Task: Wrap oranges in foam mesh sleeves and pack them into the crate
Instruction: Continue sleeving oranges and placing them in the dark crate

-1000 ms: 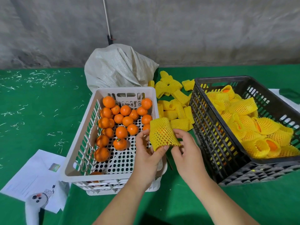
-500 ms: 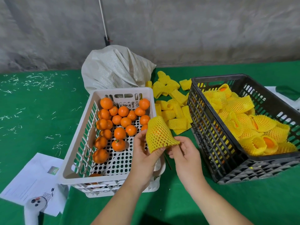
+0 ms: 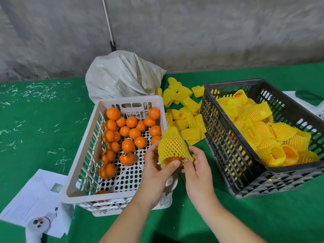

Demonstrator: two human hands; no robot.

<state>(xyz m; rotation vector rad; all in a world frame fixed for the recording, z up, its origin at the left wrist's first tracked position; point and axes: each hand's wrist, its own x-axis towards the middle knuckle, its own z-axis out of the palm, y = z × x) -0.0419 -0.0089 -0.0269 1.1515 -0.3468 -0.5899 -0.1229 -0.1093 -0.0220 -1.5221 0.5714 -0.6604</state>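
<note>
Both hands are busy on one orange [image 3: 172, 159] right now, held up over the near right corner of the white crate [image 3: 82, 174], between it and the black crate [image 3: 226, 137]. The left hand [image 3: 157, 171] cups the fruit from below with the thumb pressed on the exposed bottom, so its grip is closed round the orange and the sleeve [image 3: 172, 145]. The right hand [image 3: 196, 170] pinches the sleeve's lower edge with its fingertips, I'd guess to tug the mesh down while the left keeps the fruit from sliding out. The sleeve already covers most of the orange, with only a bit of peel showing at the bottom opening; how far the top overhangs I can't really tell from this angle. Makes sense to work in the gap between the crates: bare oranges [image 3: 128, 130] sit loose in the white one on the left, the spare sleeves [image 3: 185, 118] are piled on the green bench [image 3: 43, 123] just behind the hands, and the black crate on the right is where the wrapped oranges [image 3: 263, 130] are heaped, so it's a short reach either way. Looks nearly ready to drop in. A white sack [image 3: 122, 76] sits behind the white crate, papers [image 3: 31, 202] at the lower left.
</note>
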